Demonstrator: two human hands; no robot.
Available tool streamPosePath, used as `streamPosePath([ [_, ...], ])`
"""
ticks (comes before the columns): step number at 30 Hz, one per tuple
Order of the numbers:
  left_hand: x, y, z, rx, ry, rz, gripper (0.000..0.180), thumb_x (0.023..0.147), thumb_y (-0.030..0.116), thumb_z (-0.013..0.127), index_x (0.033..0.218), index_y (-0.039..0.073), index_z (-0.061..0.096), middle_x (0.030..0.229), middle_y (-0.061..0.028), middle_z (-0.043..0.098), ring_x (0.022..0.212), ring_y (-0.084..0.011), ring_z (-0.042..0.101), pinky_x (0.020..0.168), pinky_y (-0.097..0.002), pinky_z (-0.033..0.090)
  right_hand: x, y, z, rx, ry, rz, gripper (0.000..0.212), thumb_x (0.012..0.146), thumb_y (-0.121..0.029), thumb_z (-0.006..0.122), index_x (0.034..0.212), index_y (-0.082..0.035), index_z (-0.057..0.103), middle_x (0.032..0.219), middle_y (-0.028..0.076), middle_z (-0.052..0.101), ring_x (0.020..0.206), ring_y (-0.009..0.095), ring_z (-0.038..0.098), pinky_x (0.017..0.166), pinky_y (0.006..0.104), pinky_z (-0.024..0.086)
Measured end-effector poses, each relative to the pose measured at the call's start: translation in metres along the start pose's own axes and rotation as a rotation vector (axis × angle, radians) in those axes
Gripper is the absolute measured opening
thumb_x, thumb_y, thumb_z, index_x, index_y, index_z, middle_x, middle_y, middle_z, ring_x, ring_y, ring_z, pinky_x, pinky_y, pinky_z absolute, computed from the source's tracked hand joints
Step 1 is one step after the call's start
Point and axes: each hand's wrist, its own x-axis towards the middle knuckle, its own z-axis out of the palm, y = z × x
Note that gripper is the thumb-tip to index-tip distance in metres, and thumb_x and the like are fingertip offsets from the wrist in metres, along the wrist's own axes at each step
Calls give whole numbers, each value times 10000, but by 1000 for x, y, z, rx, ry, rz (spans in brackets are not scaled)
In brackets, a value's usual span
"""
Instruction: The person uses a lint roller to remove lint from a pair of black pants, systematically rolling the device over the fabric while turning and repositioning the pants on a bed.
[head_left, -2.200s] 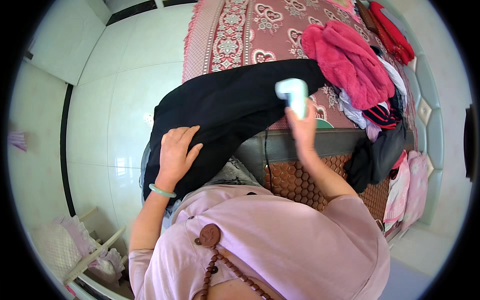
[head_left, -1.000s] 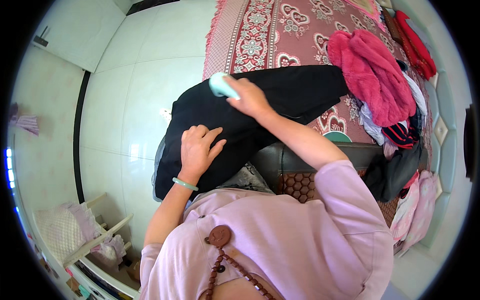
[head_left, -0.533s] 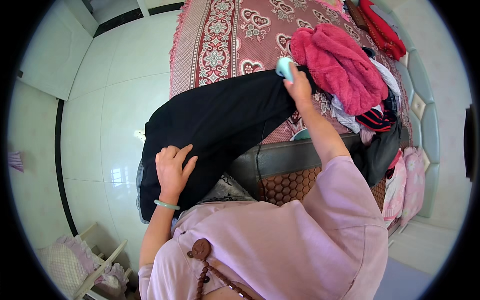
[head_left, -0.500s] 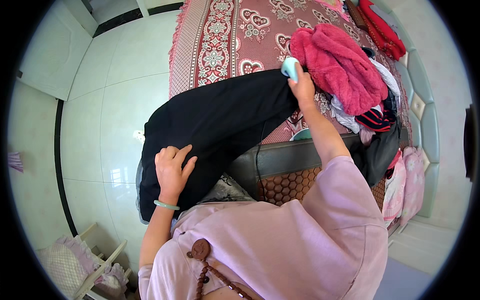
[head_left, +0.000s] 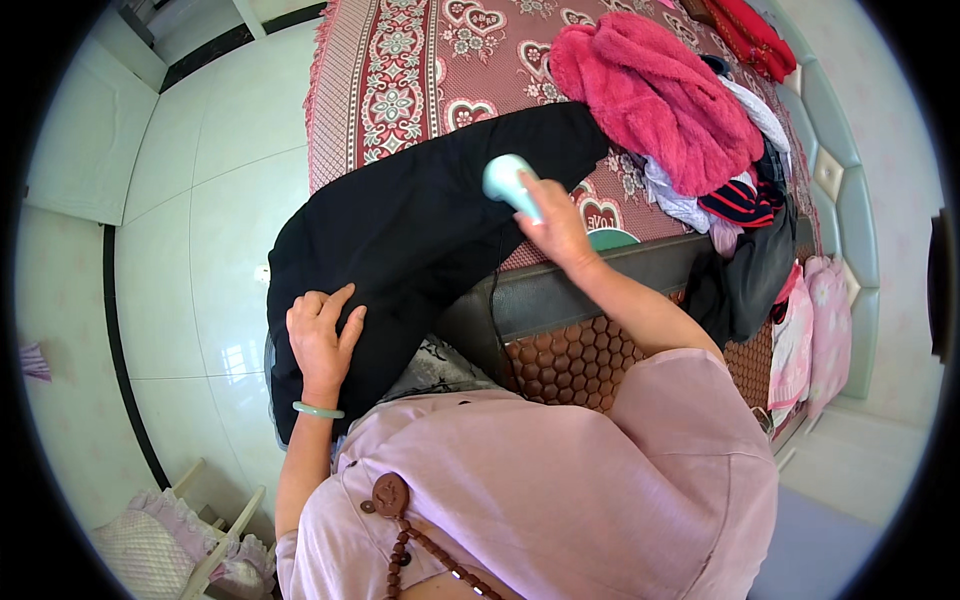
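Observation:
Black trousers lie spread from my lap across onto the bed, with the far end of the leg near the pink fleece. In my right hand is a mint-green fabric shaver with a rounded head, gripped by its handle. Its head is over the upper part of the black cloth; whether it touches is hard to see. My left hand rests flat on the near left part of the trousers, fingers spread, holding nothing. A thin dark cord hangs down from beside the trousers past the bed edge.
Right of the trousers, a pink fleece lies heaped on other clothes on the patterned bedspread. A partly hidden green object sits by the dark padded bed edge. At lower left stands a chair with a quilted cover.
My right hand has drawn the fabric shaver left and toward me, from the far end of the trouser leg back over the cloth. My left hand stays on the trousers. The whole view has shifted slightly.

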Motion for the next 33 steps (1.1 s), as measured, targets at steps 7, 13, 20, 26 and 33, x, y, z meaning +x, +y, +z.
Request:
streamPosePath([
  [7, 1, -1, 1, 4, 23, 21, 318, 827, 227, 807, 1112, 95, 761, 889, -58, 586, 867, -258, 570, 789, -401, 429, 0, 110, -43, -280, 165, 329, 748, 802, -127, 786, 1496, -167, 508, 1078, 240, 655, 983, 444, 657, 840, 518, 532],
  [13, -20, -4, -4, -47, 98, -89, 526, 833, 205, 811, 1310, 55, 648, 1082, -104, 640, 1028, -291, 606, 941, -414, 454, 15, 35, -12, 102, 163, 263, 797, 807, -231, 798, 1492, -16, 450, 1241, 295, 659, 1125, 444, 665, 981, 449, 515],
  [20, -45, -34, -26, -65, 20, -221, 546, 864, 180, 767, 1362, 30, 597, 1345, -201, 622, 1278, -390, 561, 1091, -466, 429, 27, 87, 24, 990, 472, 879, 371, 853, -181, 852, 1097, 23, 660, 857, 115, 715, 643, 197, 715, 519, 275, 565],
  [26, -27, -47, -13, -54, 28, -155, 432, 869, 228, 752, 1254, 57, 655, 1199, -147, 693, 1141, -356, 630, 995, -463, 476, 50, 90, 13, 1179, 441, 1006, 244, 871, -166, 831, 981, 3, 694, 835, 90, 714, 631, 207, 711, 526, 281, 576],
  [33, -1, -58, -10, -153, 299, -216, 325, 879, 177, 739, 1170, 51, 669, 1067, -127, 690, 1031, -352, 629, 897, -454, 503, 92, 86, -3, 963, 407, 710, 280, 860, -231, 840, 936, -15, 678, 784, 78, 708, 624, 183, 705, 533, 274, 552],
])
